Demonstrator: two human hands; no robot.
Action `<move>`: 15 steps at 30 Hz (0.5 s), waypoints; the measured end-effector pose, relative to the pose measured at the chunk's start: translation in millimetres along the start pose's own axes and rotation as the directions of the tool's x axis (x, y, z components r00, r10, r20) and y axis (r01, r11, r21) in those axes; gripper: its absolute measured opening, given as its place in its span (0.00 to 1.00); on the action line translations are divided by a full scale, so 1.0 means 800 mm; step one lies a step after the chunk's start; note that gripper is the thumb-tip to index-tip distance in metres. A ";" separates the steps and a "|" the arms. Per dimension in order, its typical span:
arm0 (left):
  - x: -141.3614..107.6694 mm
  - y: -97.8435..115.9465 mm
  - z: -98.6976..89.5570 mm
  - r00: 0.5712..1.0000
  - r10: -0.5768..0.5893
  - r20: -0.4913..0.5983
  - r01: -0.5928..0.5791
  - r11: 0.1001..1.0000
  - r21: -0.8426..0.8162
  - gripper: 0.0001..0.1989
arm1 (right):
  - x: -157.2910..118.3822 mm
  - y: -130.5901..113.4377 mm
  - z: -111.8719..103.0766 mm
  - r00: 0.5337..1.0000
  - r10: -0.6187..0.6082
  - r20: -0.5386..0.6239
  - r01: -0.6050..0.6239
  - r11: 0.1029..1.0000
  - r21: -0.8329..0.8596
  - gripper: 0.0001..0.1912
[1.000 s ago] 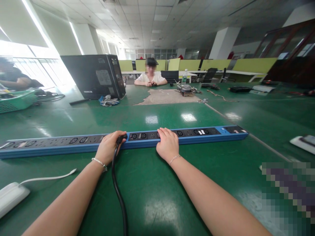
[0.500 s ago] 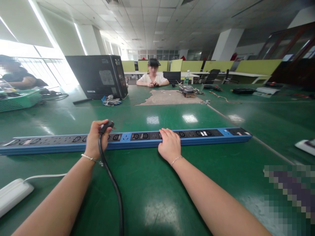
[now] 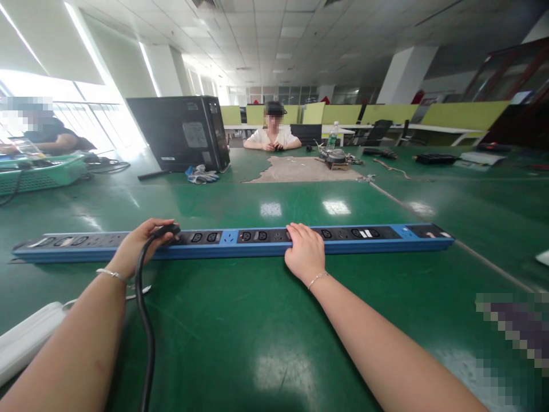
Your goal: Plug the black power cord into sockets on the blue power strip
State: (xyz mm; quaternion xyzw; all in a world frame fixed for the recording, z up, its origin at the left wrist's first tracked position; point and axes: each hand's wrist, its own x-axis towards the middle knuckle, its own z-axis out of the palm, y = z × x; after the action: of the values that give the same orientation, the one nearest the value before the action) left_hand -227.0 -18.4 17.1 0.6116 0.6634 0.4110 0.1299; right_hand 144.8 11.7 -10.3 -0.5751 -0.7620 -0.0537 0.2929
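A long blue power strip [image 3: 257, 250] with a black socket face lies across the green table in front of me. My left hand [image 3: 136, 245] grips a black plug [image 3: 172, 230] just above the strip's sockets, left of the middle. From the plug a thick black cable [image 3: 148, 337] droops to the bottom edge. Whether the plug's prongs touch a socket I cannot tell. Right of the middle, my right hand [image 3: 305, 252] is clasped over the strip, its fingers on top and the thumb at the near side.
A white power strip [image 3: 30, 337] lies by my left forearm. Farther back are a black computer case [image 3: 180, 134], gloves [image 3: 201, 174], a green basket [image 3: 38, 176] and a bottle [image 3: 333, 136]. One person [image 3: 274, 129] sits opposite, another [image 3: 40, 129] at far left.
My left hand has moved left and slightly down with the plug, which now points right, closer to the strip. My right hand stays on the strip. The whole view has shifted slightly.
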 end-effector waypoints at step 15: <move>-0.009 0.002 0.007 0.998 0.058 0.028 -0.060 0.994 0.087 0.34 | 0.000 0.000 0.000 1.000 0.000 -0.002 0.000 1.000 -0.003 0.27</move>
State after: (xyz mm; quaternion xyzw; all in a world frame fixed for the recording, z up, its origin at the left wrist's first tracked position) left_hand -220.1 -22.6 12.5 0.6414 0.6608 0.3771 0.0990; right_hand 144.9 11.5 -10.2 -0.5755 -0.7616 -0.0554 0.2928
